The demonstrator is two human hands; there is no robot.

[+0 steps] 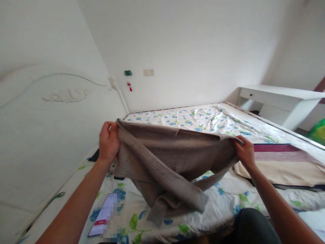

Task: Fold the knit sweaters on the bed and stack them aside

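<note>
A brown ribbed knit sweater [175, 152] hangs stretched between my two hands above the bed. My left hand [109, 142] is closed on its upper left corner, and my right hand [245, 152] pinches the upper right corner. One sleeve crosses the front diagonally, its cuff dangling low and slightly blurred. The lower part of the garment droops in loose folds over the sheet. To the right of my right hand lies a flat striped knit garment [284, 166] in maroon, pink and cream.
A floral sheet [200, 117] covers the bed. A phone with a lit screen [104, 213] lies at the lower left. The white headboard [63, 125] rises on the left; a white desk [279, 98] stands at the far right. My knee [255, 227] shows at the bottom.
</note>
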